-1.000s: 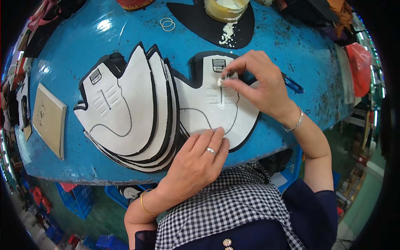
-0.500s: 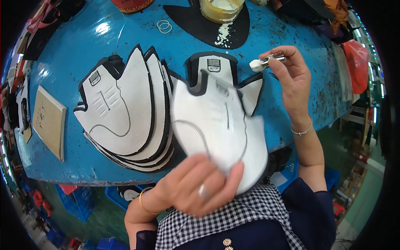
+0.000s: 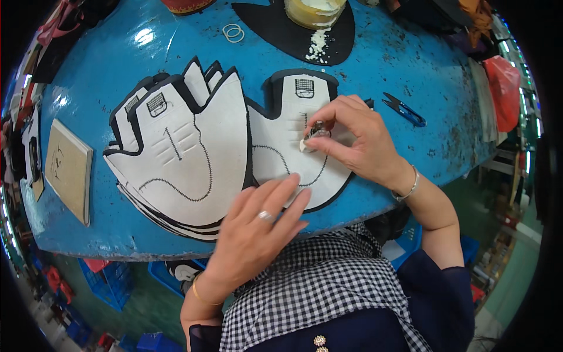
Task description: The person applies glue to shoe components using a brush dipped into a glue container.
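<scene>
My right hand (image 3: pixel 358 138) pinches a small silver metal clip (image 3: pixel 318 131) with a white lump at its tip. The lump touches or nearly touches a white, black-edged sewn panel (image 3: pixel 299 161), beside its short embroidered lines. My left hand (image 3: pixel 258 226), fingers stretched out and apart, rests over or just above that panel's lower left edge, where the stack meets it. To the left lies a stack of similar panels; its top panel (image 3: pixel 170 170) has a curved stitched line and an embroidered mark. Whether my left fingertips press on the panel is hard to tell.
Black thread snips (image 3: pixel 404 110) with blue lie at the right. A yellowish tub (image 3: pixel 314 16) of white material stands on a black flat piece (image 3: pixel 337 46) strewn with white crumbs. Nearby are pale rings (image 3: pixel 233 33). A brown notebook (image 3: pixel 67 170) lies left on the blue table (image 3: pixel 193 53).
My left hand has laid the panel it carried onto the left stack and opened. My right hand has come left and down with the clip onto the other panel; the snips now show.
</scene>
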Demonstrator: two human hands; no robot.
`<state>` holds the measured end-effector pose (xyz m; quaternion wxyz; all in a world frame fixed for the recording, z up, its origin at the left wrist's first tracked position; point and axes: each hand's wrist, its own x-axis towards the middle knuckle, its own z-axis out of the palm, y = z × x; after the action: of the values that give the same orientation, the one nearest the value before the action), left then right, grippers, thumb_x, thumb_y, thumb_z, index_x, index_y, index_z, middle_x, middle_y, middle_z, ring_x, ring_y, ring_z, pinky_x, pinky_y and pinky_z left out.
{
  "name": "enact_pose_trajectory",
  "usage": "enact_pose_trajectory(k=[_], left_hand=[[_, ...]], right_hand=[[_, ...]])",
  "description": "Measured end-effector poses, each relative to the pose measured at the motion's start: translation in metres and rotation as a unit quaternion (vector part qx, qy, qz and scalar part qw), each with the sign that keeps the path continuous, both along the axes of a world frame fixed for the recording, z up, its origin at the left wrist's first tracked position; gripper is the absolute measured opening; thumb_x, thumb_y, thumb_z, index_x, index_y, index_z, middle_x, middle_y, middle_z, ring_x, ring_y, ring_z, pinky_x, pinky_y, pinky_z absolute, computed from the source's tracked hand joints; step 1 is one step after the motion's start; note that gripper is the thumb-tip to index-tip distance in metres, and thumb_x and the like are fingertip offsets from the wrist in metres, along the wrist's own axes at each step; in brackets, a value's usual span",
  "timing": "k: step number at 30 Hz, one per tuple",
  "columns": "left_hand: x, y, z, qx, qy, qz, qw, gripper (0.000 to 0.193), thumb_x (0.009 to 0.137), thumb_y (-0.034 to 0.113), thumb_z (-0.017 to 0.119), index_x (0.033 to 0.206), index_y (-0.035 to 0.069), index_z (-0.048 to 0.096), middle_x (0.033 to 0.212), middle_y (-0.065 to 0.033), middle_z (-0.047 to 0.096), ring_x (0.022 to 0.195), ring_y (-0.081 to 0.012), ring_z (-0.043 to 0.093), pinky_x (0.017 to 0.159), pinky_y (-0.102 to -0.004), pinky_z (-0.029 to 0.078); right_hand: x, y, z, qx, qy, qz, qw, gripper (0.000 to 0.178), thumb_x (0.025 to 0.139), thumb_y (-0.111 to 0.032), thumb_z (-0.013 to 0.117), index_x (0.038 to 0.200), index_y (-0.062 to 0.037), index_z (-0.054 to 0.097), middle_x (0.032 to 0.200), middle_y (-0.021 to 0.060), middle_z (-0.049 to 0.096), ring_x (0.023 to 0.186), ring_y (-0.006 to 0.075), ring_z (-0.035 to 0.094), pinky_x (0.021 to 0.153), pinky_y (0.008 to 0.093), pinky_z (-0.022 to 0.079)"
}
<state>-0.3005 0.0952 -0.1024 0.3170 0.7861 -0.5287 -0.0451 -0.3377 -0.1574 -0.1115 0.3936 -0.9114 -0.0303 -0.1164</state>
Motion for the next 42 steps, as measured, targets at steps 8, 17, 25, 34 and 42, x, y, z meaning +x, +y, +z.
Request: enact_pose_trajectory(k=[8,17,25,34,42], left_hand=[[-0.003,-0.019,-0.006,0.051,-0.066,-0.052,0.995,0.043,0.078,0.019,0.081,0.117,0.002,0.07,0.123,-0.0108,0.064,0.107,-0.0262,0.063,0.089,-0.0402,0.053],[0.004,-0.03,-0.001,0.047,-0.099,-0.032,0.993,0.038,0.078,0.007,0.066,0.115,0.001,0.071,0.096,-0.0098,0.063,0.09,-0.0227,0.064,0.079,-0.0361,0.053],[0.013,-0.019,0.053,-0.163,-0.142,-0.131,0.967,0.032,0.074,0.01,0.07,0.104,0.008,0.079,0.073,-0.0004,0.05,0.072,-0.0129,0.059,0.066,-0.0262,0.051],[0.05,0.048,0.04,0.074,-0.19,0.207,0.957,0.047,0.061,0.015,0.087,0.107,0.009,0.077,0.086,-0.006,0.062,0.077,-0.0252,0.06,0.068,-0.0382,0.048],[-0.001,0.009,-0.002,0.001,0.007,-0.029,1.0,0.045,0.075,0.021,0.085,0.117,0.01,0.072,0.129,-0.0077,0.064,0.11,-0.0247,0.065,0.089,-0.0408,0.053]], right_hand=[[0.025,-0.014,-0.008,-0.134,-0.125,-0.051,0.982,0.022,0.079,-0.02,0.084,0.093,-0.0104,0.071,0.08,0.0005,0.067,0.075,0.0186,0.061,0.077,0.0342,0.044],[0.009,-0.017,0.012,-0.078,-0.11,-0.007,0.991,0.023,0.077,-0.018,0.086,0.096,-0.0123,0.074,0.087,0.0004,0.069,0.077,0.018,0.061,0.075,0.0325,0.047],[0.127,-0.106,0.017,0.037,-0.093,-0.226,0.969,0.022,0.086,-0.017,0.081,0.098,-0.0008,0.071,0.084,0.0041,0.063,0.074,0.0118,0.056,0.068,0.0274,0.046],[0.122,-0.113,0.021,-0.144,-0.148,-0.166,0.964,0.02,0.086,-0.016,0.081,0.095,-0.0016,0.07,0.082,0.0026,0.062,0.072,0.0105,0.054,0.066,0.0266,0.045],[0.046,-0.061,0.023,0.065,-0.02,-0.069,0.995,0.018,0.09,-0.017,0.076,0.104,-0.0066,0.071,0.094,0.0011,0.071,0.085,0.0093,0.063,0.079,0.0251,0.05]])
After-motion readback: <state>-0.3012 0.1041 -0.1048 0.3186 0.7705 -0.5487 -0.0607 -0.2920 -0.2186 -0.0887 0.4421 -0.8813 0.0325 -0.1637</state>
